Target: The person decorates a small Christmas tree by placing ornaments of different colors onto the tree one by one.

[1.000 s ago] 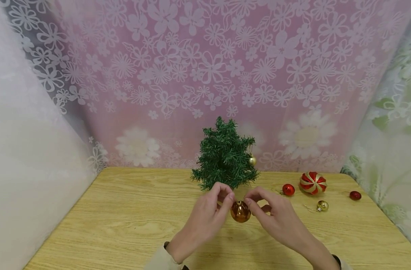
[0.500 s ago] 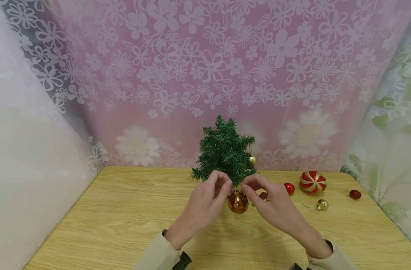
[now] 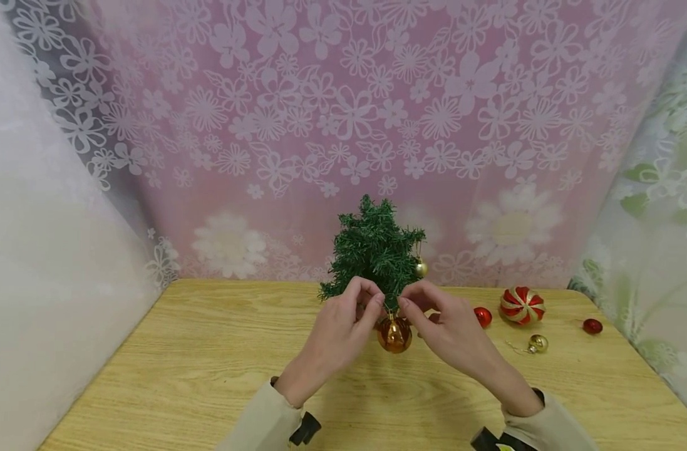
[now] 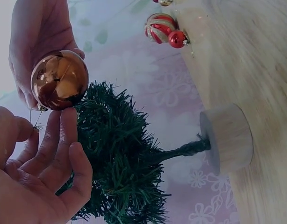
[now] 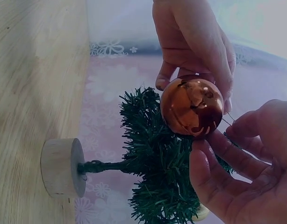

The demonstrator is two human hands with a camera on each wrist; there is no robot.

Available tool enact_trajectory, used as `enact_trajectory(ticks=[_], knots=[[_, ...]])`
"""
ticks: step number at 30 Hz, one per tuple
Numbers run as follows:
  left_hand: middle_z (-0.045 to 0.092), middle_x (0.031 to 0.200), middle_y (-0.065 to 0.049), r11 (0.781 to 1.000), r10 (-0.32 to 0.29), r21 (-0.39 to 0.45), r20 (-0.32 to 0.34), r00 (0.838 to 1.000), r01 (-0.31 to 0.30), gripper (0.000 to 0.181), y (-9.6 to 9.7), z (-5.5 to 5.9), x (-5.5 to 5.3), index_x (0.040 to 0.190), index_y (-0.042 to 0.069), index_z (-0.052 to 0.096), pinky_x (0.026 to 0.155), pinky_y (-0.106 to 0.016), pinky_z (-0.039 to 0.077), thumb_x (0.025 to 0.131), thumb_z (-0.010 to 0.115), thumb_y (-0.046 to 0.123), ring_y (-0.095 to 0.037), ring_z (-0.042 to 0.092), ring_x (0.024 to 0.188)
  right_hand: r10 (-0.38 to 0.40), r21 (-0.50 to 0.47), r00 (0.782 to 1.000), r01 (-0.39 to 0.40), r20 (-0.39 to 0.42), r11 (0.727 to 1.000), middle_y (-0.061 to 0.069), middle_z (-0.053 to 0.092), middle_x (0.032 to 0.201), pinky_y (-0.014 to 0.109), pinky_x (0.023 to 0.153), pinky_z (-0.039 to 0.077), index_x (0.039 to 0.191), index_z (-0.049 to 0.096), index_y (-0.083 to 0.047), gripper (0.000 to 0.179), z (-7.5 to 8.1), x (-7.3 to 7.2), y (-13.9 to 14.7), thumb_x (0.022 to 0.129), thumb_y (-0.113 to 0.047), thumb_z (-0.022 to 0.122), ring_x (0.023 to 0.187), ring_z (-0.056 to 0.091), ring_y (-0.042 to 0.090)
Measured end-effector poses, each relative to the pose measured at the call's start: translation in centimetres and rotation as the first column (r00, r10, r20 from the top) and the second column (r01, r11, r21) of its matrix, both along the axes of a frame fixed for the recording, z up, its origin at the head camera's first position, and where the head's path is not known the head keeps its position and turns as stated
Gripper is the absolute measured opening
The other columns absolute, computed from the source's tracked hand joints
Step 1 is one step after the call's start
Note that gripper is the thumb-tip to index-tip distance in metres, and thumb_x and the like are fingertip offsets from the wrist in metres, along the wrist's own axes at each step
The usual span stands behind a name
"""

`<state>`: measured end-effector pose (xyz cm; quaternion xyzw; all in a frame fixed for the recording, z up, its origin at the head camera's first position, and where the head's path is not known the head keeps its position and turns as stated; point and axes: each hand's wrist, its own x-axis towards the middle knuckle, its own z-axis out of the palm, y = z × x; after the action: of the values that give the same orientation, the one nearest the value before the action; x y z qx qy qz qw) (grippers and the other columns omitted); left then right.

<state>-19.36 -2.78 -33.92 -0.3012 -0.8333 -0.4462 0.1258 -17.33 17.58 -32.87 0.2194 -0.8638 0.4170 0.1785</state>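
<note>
- Your left hand [image 3: 334, 332] pinches one side of a thin thread loop [image 4: 39, 118] between thumb and index finger, the other fingers spread loosely below.
- Your right hand [image 3: 454, 335] pinches the other side of the loop in the same way, facing the left.
- The copper bauble [image 3: 394, 336] hangs from that loop between your two hands, cap upward, raised off the tabletop [image 3: 208, 376]. Some of your fingertips lie at its surface; you cannot tell for sure whether they touch it.
- Right behind the bauble you have the green tree [image 3: 377, 244], upright near the far edge of the tabletop, about midway along it. Its trunk [image 4: 181, 152] rises from a round wooden base [image 4: 233, 137], which your wrist views show.
- On the tree's right side hangs a pale gold ball [image 3: 421, 268].
- Toward the far right corner of the tabletop you see a red and gold striped ball [image 3: 522, 305], with a red ball [image 3: 482, 317] just left of it.
- A small gold ball [image 3: 538, 343] lies on the near side of the striped ball, its string trailing left.
- A dark red ball [image 3: 592, 326] lies near the right edge.
</note>
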Motion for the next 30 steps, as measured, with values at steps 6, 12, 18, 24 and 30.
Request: enact_trajectory(ticks=[6, 12, 18, 24, 30], knots=[[0.071, 0.088, 0.007, 1.0, 0.006, -0.014, -0.026, 1.0, -0.006, 0.013, -0.1, 0.3, -0.4, 0.113, 0.016, 0.056, 0.052, -0.021, 0.045, 0.11, 0.048, 0.027, 0.002, 0.055, 0.06, 0.0, -0.009, 1.0, 0.001, 0.019, 1.0, -0.004, 0.073, 0.088, 0.026, 0.055, 0.051, 0.107, 0.069, -0.015, 0.01, 0.3, -0.5, -0.1, 0.105, -0.018, 0.06, 0.072, 0.063, 0.005], [0.073, 0.087, 0.006, 1.0, 0.024, -0.018, -0.049, 0.998, -0.025, 0.015, -0.2, 0.8, -1.0, 0.114, 0.014, 0.057, 0.05, -0.021, 0.044, 0.11, 0.048, 0.026, 0.001, 0.054, 0.057, -0.005, -0.015, 1.0, 0.005, -0.021, 1.0, -0.002, 0.073, 0.089, 0.026, 0.061, 0.055, 0.107, 0.07, -0.013, 0.01, 0.7, -1.1, -0.4, 0.104, -0.016, 0.061, 0.075, 0.067, 0.005], [0.073, 0.086, 0.006, 0.999, 0.036, -0.001, -0.04, 0.999, -0.036, 0.016, -0.1, 1.3, -1.5, 0.113, 0.015, 0.058, 0.048, -0.022, 0.042, 0.11, 0.048, 0.026, -0.001, 0.052, 0.053, -0.015, -0.018, 0.998, 0.014, -0.065, 1.0, -0.002, 0.072, 0.085, 0.027, 0.056, 0.053, 0.106, 0.07, -0.013, 0.009, 1.1, -1.7, -0.6, 0.103, -0.014, 0.061, 0.07, 0.066, 0.005], [0.072, 0.083, 0.005, 0.997, 0.077, 0.004, -0.057, 0.995, -0.077, 0.017, 0.4, 1.9, -2.2, 0.112, 0.014, 0.058, 0.043, -0.022, 0.036, 0.11, 0.048, 0.027, -0.006, 0.045, 0.044, -0.066, -0.016, 0.994, 0.064, -0.088, 0.998, -0.003, 0.071, 0.079, 0.027, 0.051, 0.048, 0.105, 0.07, -0.013, 0.008, 1.7, -2.4, -1.0, 0.102, -0.015, 0.064, 0.059, 0.062, 0.008], [0.072, 0.082, 0.001, 0.99, 0.139, 0.013, -0.048, 0.989, -0.139, 0.016, 0.9, 2.1, -2.7, 0.112, 0.013, 0.06, 0.043, -0.023, 0.036, 0.109, 0.051, 0.026, -0.007, 0.046, 0.044, -0.113, -0.026, 0.99, 0.112, -0.086, 0.993, -0.001, 0.071, 0.076, 0.026, 0.054, 0.048, 0.103, 0.072, -0.012, 0.009, 1.9, -3.2, -1.3, 0.101, -0.017, 0.064, 0.058, 0.06, 0.005]])
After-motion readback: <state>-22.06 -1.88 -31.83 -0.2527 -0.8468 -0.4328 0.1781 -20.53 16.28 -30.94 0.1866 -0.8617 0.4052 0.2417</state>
